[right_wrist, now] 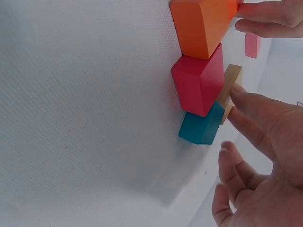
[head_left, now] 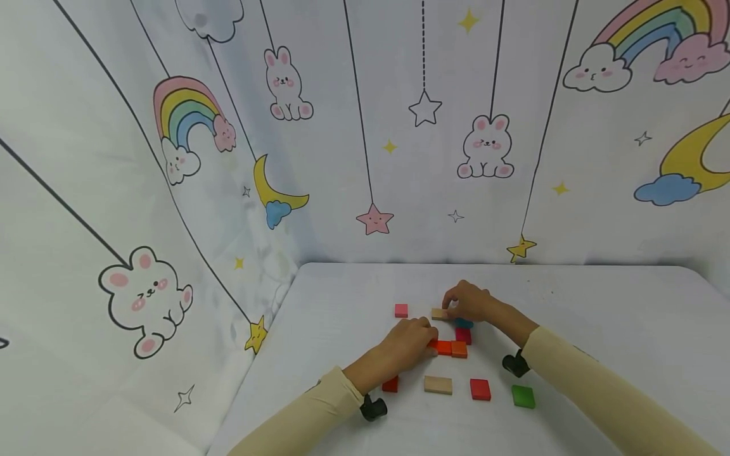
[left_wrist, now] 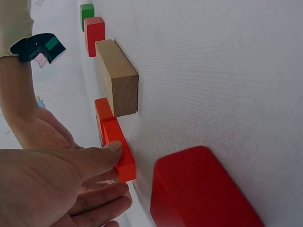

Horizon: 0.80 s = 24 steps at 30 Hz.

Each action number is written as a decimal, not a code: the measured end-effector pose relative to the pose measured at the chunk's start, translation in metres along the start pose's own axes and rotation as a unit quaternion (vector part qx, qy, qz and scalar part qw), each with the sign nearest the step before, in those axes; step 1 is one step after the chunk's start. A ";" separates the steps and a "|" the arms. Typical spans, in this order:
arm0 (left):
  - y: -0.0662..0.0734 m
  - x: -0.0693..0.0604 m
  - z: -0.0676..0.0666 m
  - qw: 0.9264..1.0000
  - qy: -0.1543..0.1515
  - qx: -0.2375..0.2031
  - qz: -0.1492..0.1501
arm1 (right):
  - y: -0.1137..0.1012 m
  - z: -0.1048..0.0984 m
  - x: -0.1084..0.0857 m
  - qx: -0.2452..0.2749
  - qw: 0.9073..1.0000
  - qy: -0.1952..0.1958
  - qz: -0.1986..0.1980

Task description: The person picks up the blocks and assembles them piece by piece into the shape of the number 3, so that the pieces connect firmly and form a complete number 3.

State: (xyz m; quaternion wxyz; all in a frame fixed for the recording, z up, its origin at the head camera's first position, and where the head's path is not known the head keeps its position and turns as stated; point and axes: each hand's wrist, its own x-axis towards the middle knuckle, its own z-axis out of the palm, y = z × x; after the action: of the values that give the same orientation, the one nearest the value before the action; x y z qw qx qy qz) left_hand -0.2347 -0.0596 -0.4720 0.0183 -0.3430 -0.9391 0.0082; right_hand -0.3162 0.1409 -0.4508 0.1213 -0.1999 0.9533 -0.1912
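Note:
My left hand (head_left: 403,344) pinches the end of an orange-red block (left_wrist: 119,149), thumb on its near side and fingers behind. An orange block (head_left: 459,349) adjoins that block's right end. Behind the orange one comes a crimson block (right_wrist: 199,80), touching a teal block (right_wrist: 201,126); together they form a corner. With thumb and index finger, my right hand (head_left: 470,301) pinches a plain wooden block (head_left: 438,313) by the teal piece, its other fingers loosely bent. Whether the wooden block touches the teal one I cannot tell.
A pink block (head_left: 402,310) lies at the back left. Along the front are a red block (head_left: 390,384) near my left wrist, a wooden block (head_left: 438,385), another red block (head_left: 480,389) and a green block (head_left: 523,396). A printed cloth (head_left: 331,190) hangs behind the white table (head_left: 616,316).

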 end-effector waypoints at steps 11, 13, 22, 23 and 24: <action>-0.001 0.001 0.003 1.000 0.004 -0.003 -0.001 | -0.001 0.002 0.003 -0.005 1.000 0.000 0.000; -0.002 0.000 0.003 1.000 0.004 -0.004 0.000 | -0.003 0.002 0.004 -0.004 1.000 0.000 0.002; -0.001 -0.001 0.001 1.000 0.004 -0.003 -0.002 | -0.013 0.006 0.011 -0.007 1.000 0.005 0.002; -0.001 -0.001 0.001 1.000 0.003 -0.004 -0.003 | -0.014 0.007 0.012 -0.008 1.000 0.007 -0.003; 0.000 -0.001 0.001 1.000 0.002 -0.006 -0.005 | -0.015 0.007 0.013 -0.009 1.000 0.011 -0.006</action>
State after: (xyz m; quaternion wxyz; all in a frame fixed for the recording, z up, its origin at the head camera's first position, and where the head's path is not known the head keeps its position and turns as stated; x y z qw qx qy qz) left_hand -0.2338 -0.0605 -0.4725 0.0179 -0.3386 -0.9408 0.0020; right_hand -0.3204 0.1208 -0.4534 0.1082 -0.2045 0.9550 -0.1856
